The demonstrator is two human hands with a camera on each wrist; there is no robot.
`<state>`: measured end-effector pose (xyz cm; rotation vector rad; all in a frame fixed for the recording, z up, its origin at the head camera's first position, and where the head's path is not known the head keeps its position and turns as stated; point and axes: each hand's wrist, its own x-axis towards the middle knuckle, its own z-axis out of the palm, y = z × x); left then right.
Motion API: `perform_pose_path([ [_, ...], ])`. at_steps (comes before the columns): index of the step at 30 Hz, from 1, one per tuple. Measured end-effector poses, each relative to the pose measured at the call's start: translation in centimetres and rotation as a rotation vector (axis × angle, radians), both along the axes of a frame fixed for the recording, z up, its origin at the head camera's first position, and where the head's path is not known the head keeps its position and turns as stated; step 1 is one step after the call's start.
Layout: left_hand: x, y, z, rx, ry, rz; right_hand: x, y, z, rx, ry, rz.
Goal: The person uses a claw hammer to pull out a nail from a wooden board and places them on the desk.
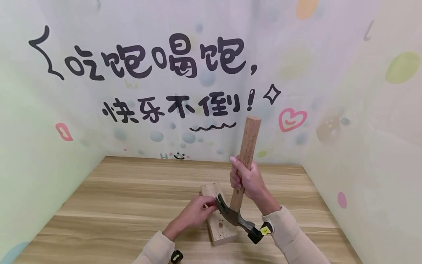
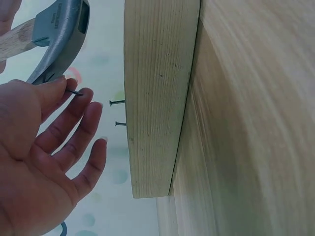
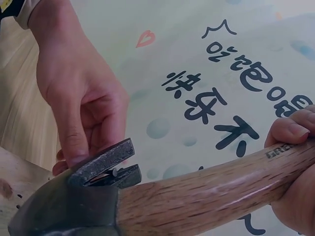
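Note:
My right hand point(image 1: 248, 179) grips the wooden handle of a claw hammer point(image 1: 249, 141), which is held with the handle up and the dark head low over a wooden block point(image 1: 223, 231). Between thumb and fingertips, my left hand point(image 1: 195, 212) pinches a nail point(image 2: 74, 92) close to the hammer's claw. In the right wrist view, a nail head point(image 3: 115, 172) shows in the slot of the claw. Two nails, an upper nail point(image 2: 117, 103) and a lower nail point(image 2: 120, 124), stick partway out of the block in the left wrist view. The block lies flat on the table.
A wood-grain table point(image 1: 138, 190) spreads beneath the block. Behind it hangs a printed backdrop point(image 1: 171, 139) with black lettering, and pale side walls stand at left and right. Small dark holes and a knot point(image 1: 221, 225) mark the block's top face.

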<state>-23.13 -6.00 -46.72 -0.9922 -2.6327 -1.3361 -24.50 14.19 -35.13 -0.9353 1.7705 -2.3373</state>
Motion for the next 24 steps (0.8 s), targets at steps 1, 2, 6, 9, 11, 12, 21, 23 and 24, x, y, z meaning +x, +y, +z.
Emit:
perform_pose_path([
  [1,0.0,-0.1,0.0,0.000,0.002,0.006,0.0,0.0,-0.1,0.004,-0.002,-0.002],
  [2,0.0,-0.1,-0.1,-0.005,0.001,0.016,0.0,0.0,-0.1,0.009,-0.002,-0.004],
  [6,0.0,-0.4,-0.1,-0.011,-0.005,0.032,0.1,0.1,-0.5,0.021,0.000,-0.011],
  [9,0.1,-0.6,-0.1,-0.008,-0.001,0.040,0.1,0.0,-0.7,0.027,0.003,-0.011],
  [11,0.1,-0.7,-0.2,-0.003,0.008,0.052,0.1,0.0,-0.8,0.030,0.002,-0.009],
  [12,0.1,-0.7,-0.3,-0.001,0.010,0.062,0.1,0.0,-0.9,0.031,-0.001,-0.007],
  [21,-0.1,-2.0,-0.6,-0.018,0.006,0.208,-0.1,-0.2,-1.5,0.051,-0.002,-0.019],
  [23,-0.1,-2.4,-0.6,-0.019,0.010,0.220,-0.1,-0.2,-1.7,0.060,-0.002,-0.029],
  [24,-0.1,-2.7,-0.7,-0.022,0.007,0.227,-0.1,-0.2,-1.8,0.064,-0.004,-0.034],
])
